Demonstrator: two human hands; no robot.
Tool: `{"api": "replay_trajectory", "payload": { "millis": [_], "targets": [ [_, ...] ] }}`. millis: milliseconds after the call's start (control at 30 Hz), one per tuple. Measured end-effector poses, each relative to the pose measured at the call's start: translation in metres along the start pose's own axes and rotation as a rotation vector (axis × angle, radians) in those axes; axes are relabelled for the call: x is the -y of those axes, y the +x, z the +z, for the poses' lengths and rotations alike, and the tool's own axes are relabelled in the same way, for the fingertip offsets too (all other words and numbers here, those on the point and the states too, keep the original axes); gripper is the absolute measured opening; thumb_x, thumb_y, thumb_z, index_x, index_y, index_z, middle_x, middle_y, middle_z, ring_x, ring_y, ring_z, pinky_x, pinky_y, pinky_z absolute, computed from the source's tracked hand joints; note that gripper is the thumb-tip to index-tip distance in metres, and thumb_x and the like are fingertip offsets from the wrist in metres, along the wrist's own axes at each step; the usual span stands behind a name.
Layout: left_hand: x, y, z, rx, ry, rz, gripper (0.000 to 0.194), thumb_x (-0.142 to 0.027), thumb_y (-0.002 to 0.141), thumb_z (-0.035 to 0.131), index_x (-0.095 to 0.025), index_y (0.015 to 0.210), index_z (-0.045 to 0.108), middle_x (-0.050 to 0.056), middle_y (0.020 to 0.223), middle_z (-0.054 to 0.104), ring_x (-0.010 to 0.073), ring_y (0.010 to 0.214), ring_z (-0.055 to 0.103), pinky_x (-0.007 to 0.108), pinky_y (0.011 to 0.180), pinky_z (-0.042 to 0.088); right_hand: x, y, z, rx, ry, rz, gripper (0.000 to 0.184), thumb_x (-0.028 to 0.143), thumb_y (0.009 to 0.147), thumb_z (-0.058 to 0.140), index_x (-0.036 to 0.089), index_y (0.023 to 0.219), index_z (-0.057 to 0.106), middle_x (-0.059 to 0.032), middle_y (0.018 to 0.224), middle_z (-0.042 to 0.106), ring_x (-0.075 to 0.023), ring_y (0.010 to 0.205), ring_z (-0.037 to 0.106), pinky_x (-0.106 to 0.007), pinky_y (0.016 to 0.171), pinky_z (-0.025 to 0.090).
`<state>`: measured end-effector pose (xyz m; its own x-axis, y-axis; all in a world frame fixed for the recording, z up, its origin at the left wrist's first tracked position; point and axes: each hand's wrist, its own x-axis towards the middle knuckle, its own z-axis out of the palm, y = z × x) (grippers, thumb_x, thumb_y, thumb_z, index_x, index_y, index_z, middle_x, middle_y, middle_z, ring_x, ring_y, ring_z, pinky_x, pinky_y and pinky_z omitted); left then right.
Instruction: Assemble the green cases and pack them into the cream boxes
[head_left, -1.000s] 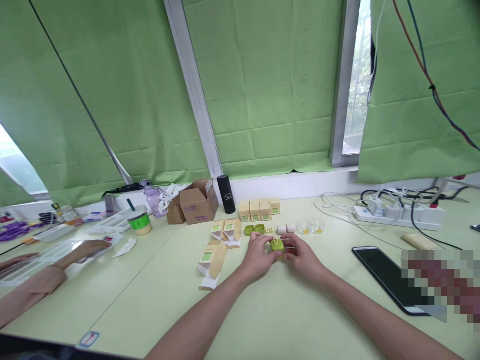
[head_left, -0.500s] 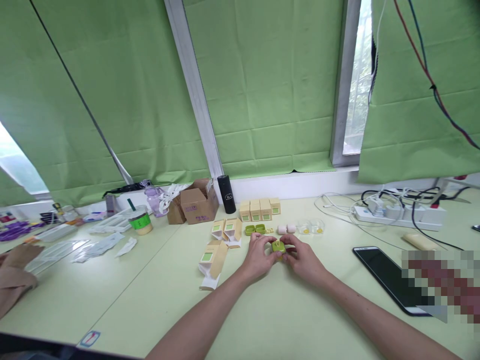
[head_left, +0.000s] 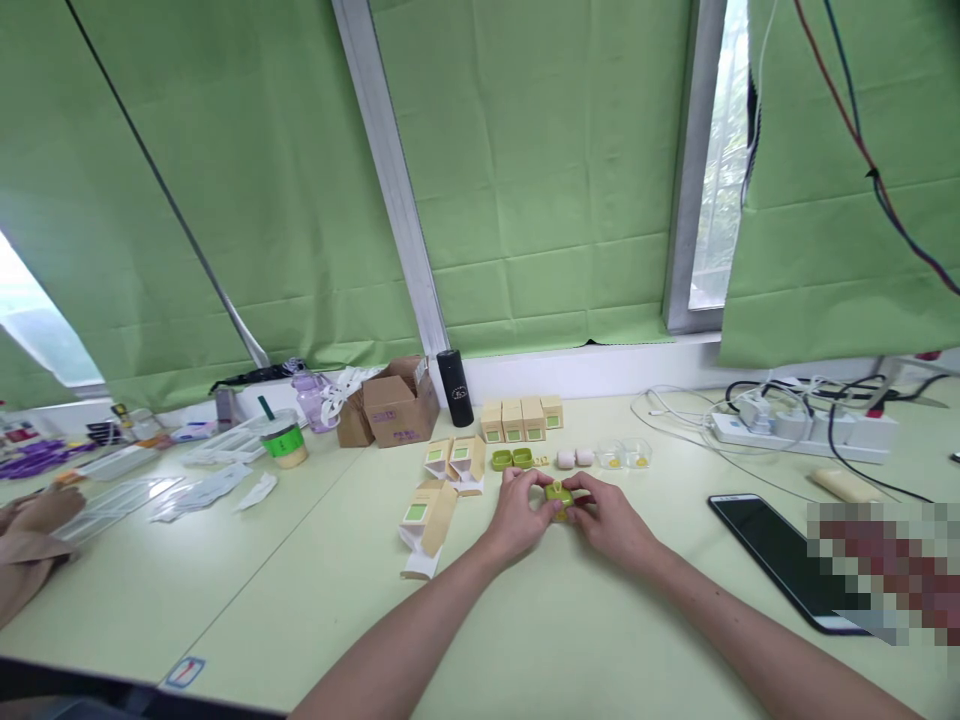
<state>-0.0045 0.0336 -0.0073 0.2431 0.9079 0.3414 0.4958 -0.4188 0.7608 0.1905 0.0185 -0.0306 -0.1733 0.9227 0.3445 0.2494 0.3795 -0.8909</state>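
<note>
Got this little green case [head_left: 559, 495] pinched between my left fingers [head_left: 535, 479] and right fingers [head_left: 583, 483], both sets closed on its sides. Two green containers [head_left: 511, 459] sit just beyond the left fingers, two pale pinkish pieces [head_left: 574, 458] just past the right ones, on the worktop [head_left: 577, 630].

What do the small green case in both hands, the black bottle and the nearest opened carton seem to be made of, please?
Small green case: probably moulded plastic, slightly glossy, given its even colour and rounded edges. Black bottle: smooth dark finish; coated metal or plastic, unclear which. Nearest opened carton: thin cardboard, matte tan outside, white inside, as its folded flaps show.
</note>
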Motion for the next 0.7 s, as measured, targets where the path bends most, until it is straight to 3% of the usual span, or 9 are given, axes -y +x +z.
{"api": "replay_trajectory", "payload": {
  "millis": [233, 433, 533, 700],
  "targets": [
    [-0.003, -0.001, 0.0, 0.019, 0.04, 0.022, 0.027, -0.029, 0.081, 0.077, -0.023, 0.107, 0.072, 0.009, 0.11, 0.065, 0.0307, 0.121, 0.054, 0.047, 0.108, 0.045, -0.003, 0.002, -0.001, -0.001, 0.035, -0.003, 0.029, 0.025, 0.079, 0.07, 0.027, 0.108, 0.068, -0.0061, 0.113, 0.074, -0.0248, 0.094, 0.071, -0.042, 0.088, 0.057],
    [-0.007, 0.001, -0.013, 0.032, 0.029, 0.039, 0.042, -0.036, 0.086, 0.073, -0.027, 0.127, 0.067, 0.01, 0.118, 0.065, 0.0305, 0.125, 0.052, 0.047, 0.11, 0.043, -0.006, 0.002, -0.001, -0.01, -0.015, 0.037, 0.043, 0.022, 0.075, 0.071, 0.026, 0.117, 0.064, -0.007, 0.11, 0.074, -0.0261, 0.097, 0.069, -0.043, 0.088, 0.055],
    [-0.01, 0.009, -0.026, -0.006, 0.11, 0.079, 0.024, -0.028, 0.087, 0.068, -0.026, 0.111, 0.072, 0.009, 0.111, 0.069, 0.0304, 0.12, 0.054, 0.047, 0.107, 0.043, -0.007, 0.003, -0.001, 0.005, -0.026, 0.039, 0.042, 0.018, 0.072, 0.069, 0.026, 0.113, 0.067, -0.0065, 0.111, 0.074, -0.0265, 0.099, 0.069, -0.044, 0.091, 0.054],
    [-0.018, 0.025, -0.06, -0.083, 0.415, 0.109, 0.014, -0.023, 0.085, 0.068, -0.024, 0.098, 0.073, 0.011, 0.1, 0.074, 0.037, 0.115, 0.055, 0.049, 0.099, 0.043, -0.011, 0.004, -0.002, 0.002, -0.019, 0.051, 0.043, 0.015, 0.069, 0.068, 0.026, 0.11, 0.07, -0.0064, 0.108, 0.075, -0.0269, 0.099, 0.07, -0.043, 0.091, 0.055]
  ]
}}
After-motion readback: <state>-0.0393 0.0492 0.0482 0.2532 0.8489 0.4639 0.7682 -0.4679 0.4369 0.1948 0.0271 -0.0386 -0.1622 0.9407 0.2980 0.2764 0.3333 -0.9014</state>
